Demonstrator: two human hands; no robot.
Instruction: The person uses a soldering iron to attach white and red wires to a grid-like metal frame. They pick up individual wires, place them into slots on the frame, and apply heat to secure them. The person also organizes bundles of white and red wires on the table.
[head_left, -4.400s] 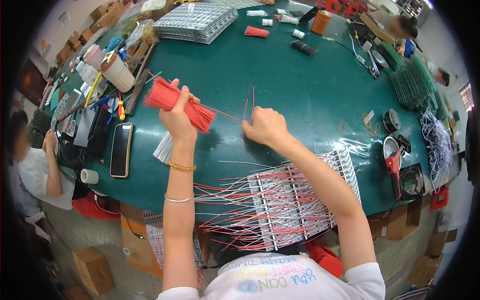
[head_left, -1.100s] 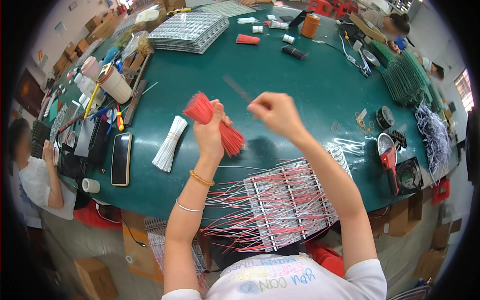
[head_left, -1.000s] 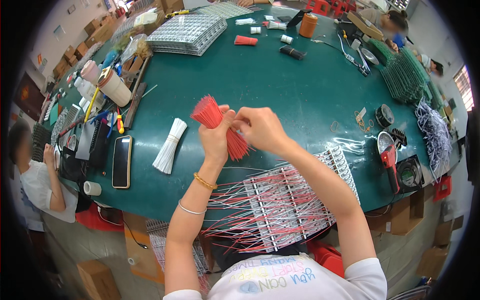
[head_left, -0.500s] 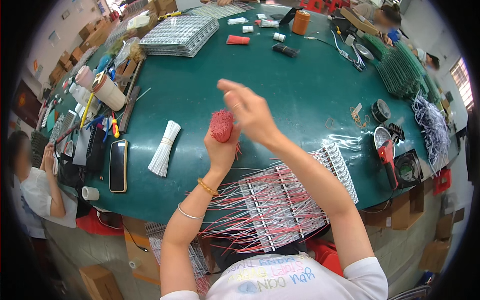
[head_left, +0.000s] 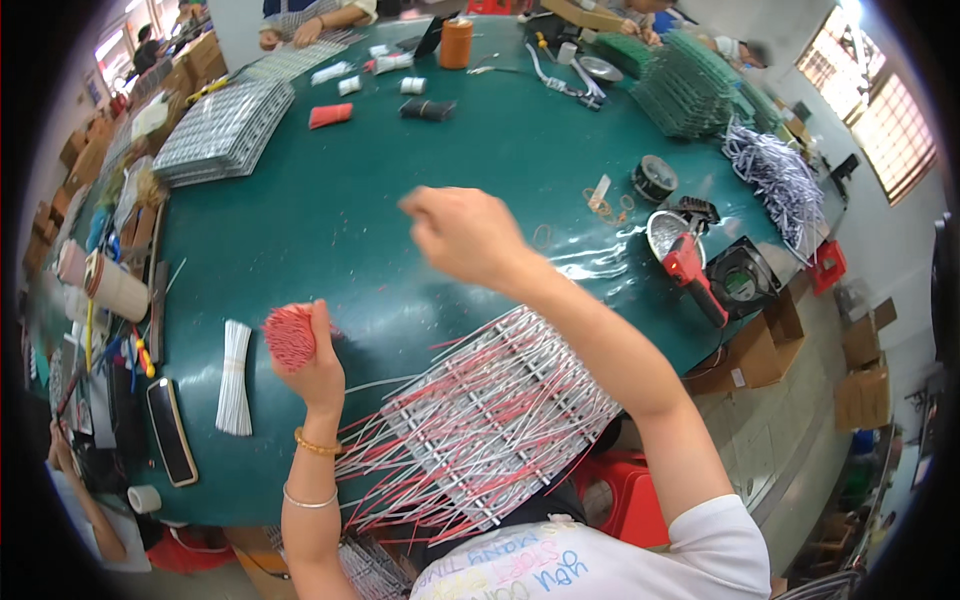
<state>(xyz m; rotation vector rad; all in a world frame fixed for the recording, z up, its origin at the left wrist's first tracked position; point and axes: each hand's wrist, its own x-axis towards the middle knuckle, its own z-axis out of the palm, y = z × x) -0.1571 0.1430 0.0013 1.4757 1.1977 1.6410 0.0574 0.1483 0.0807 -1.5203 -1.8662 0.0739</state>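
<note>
My left hand (head_left: 316,375) is wrapped round a thick bundle of red wires (head_left: 290,338), whose cut ends face up. Over the green table, apart from that bundle, my right hand (head_left: 465,235) hangs with its fingers smeared by motion, so I cannot see whether they hold anything. Below my hands, at the table's near edge and over my lap, lies a panel of silvery modules (head_left: 530,375) with many loose red and white wires trailing to the left. A tied bundle of white wires (head_left: 234,380) rests left of my left hand.
A phone (head_left: 172,432), a tumbler (head_left: 118,287) and tools line the left side. Stacked panels (head_left: 225,130) stand far left. At the right are a red-handled tool (head_left: 690,275), a black roll (head_left: 655,178), a small fan (head_left: 742,278) and rubber bands (head_left: 605,205). Other people sit around the table (head_left: 370,250).
My head view has swung to the right, so the table's things appear farther left. My right hand has drawn apart from the red bundle, which stays in my left hand.
</note>
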